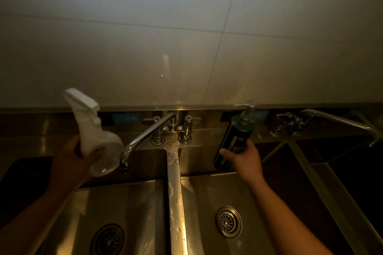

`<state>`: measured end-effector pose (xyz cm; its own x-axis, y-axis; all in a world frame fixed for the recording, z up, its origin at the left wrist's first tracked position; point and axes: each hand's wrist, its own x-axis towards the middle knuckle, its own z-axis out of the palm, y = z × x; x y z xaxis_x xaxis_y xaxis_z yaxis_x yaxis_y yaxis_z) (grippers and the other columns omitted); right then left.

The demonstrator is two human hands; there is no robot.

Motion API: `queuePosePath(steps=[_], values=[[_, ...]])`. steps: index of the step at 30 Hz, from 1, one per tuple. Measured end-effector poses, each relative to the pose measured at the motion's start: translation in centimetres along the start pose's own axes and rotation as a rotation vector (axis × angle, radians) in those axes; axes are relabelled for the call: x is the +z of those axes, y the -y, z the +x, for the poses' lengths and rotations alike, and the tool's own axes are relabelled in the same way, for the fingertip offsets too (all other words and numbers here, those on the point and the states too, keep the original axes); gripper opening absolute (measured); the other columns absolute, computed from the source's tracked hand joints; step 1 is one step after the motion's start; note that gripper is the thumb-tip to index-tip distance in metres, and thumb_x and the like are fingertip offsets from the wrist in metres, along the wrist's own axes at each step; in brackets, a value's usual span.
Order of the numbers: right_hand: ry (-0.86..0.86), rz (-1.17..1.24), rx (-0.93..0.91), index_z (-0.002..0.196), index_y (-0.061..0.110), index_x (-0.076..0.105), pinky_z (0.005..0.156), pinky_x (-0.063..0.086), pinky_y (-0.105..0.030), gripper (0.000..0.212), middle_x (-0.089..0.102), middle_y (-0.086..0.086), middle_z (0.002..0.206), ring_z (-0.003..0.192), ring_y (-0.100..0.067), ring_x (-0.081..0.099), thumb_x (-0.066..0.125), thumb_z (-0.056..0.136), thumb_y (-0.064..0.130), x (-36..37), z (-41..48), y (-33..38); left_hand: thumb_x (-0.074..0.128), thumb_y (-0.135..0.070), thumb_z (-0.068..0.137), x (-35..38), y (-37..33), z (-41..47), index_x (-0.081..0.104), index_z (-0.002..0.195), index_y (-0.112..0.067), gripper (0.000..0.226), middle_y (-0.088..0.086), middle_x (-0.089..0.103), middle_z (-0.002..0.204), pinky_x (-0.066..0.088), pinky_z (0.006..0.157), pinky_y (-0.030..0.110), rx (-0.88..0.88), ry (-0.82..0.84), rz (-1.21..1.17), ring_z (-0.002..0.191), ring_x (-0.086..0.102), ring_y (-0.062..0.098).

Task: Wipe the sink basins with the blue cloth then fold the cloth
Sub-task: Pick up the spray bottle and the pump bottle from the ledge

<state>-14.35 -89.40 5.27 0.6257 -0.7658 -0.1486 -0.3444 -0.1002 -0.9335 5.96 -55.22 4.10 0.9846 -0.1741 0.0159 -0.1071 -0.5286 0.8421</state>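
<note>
Steel makes up nearly everything low in view: a long sink (pixel 175 192) with two basins side by side, the left basin (pixel 124 209) and the right basin (pixel 209 194), split by a wet dividing rim (pixel 176 203) dotted with water drops. Each basin has a round drain, the left drain (pixel 107 241) partly cut by the near edge of the view, the right drain (pixel 228 221) fully visible. Both basins hold nothing but their drains, so the floors lie open. Pale wall tiles (pixel 186 37) fill the far upper half, ending at a steel ledge. A further dark basin (pixel 348 172) sits to the right, with its own tap (pixel 331 119) reaching over it.

At the far end of the dividing rim stands the tap (pixel 145 136), its spout swung left over the left basin.

The left hand (pixel 76 157) has its grip closed around a white spray bottle (pixel 93 130), held tilted above the left basin's far edge, close beside the spout. The right hand (pixel 244 157) has its grip wrapped round a dark pump bottle (pixel 234 141), raised above the right basin's far edge.

No blue cloth can be made out anywhere in view.
</note>
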Motion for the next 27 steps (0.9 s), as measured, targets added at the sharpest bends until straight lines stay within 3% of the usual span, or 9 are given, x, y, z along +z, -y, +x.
queuePosePath(steps=[3,6,9,12,18,23,27], values=[[0.072,0.003,0.029,0.122,0.021,0.054,0.089,0.045,-0.033,0.057,0.062,0.01,0.111,0.114,-0.021,0.059,0.08,0.072,0.011,1.2,-4.0,0.1,0.076,-0.024,0.076,-1.4,-0.2,-3.5,0.056,0.122,-0.01,0.051,0.015,0.067,0.107,0.05,0.065,0.038,-0.122,-0.018,-0.003,0.082,0.06,0.025],[0.096,-0.001,0.042,0.121,0.024,0.053,0.094,0.045,-0.037,0.057,0.061,0.011,0.112,0.114,-0.018,0.057,0.08,0.072,0.013,2.6,-7.6,0.7,0.076,-0.023,0.076,-3.0,-0.1,-6.2,0.054,0.122,-0.009,0.052,0.015,0.064,0.104,0.052,0.065,0.042,-0.207,-0.005,-0.03,0.081,0.061,0.03],[0.121,0.002,0.027,0.117,0.029,0.051,0.094,0.044,-0.034,0.057,0.056,0.019,0.104,0.112,-0.012,0.054,0.081,0.072,0.014,3.8,-10.9,1.5,0.078,-0.022,0.074,-4.5,0.0,-8.0,0.054,0.119,-0.01,0.052,0.013,0.063,0.1,0.055,0.074,0.05,-0.261,0.027,-0.044,0.082,0.062,0.033],[0.143,0.002,0.038,0.112,0.039,0.047,0.1,0.044,-0.039,0.056,0.055,0.023,0.101,0.111,-0.009,0.052,0.079,0.073,0.014,4.8,-13.7,2.2,0.08,-0.017,0.071,-5.9,0.1,-9.3,0.054,0.121,-0.006,0.057,0.019,0.063,0.108,0.051,0.074,0.049,-0.265,0.017,-0.043,0.084,0.058,0.029],[0.137,-0.02,0.038,0.121,0.031,0.051,0.1,0.044,-0.038,0.059,0.058,0.015,0.112,0.115,-0.013,0.053,0.08,0.072,0.015,6.7,-18.2,3.2,0.081,-0.013,0.068,-9.2,0.3,-11.4,0.053,0.123,-0.007,0.062,0.021,0.062,0.113,0.049,0.079,0.052,-0.244,0.04,-0.036,0.097,0.06,0.039],[0.14,-0.038,0.035,0.118,0.03,0.053,0.101,0.045,-0.039,0.058,0.059,0.002,0.121,0.115,-0.018,0.055,0.082,0.07,0.016,8.0,-20.7,3.4,0.081,-0.012,0.068,-11.2,0.4,-13.1,0.053,0.121,-0.009,0.06,0.019,0.063,0.112,0.049,0.082,0.052,-0.223,0.062,-0.026,0.092,0.059,0.033],[0.183,-0.061,0.013,0.12,0.029,0.053,0.101,0.046,-0.042,0.058,0.062,0.005,0.121,0.116,-0.016,0.056,0.081,0.072,0.015,8.6,-21.8,3.5,0.081,-0.017,0.069,-12.6,0.6,-14.7,0.051,0.123,-0.013,0.062,0.016,0.062,0.114,0.049,0.076,0.046,-0.252,0.061,-0.026,0.086,0.055,0.024]])
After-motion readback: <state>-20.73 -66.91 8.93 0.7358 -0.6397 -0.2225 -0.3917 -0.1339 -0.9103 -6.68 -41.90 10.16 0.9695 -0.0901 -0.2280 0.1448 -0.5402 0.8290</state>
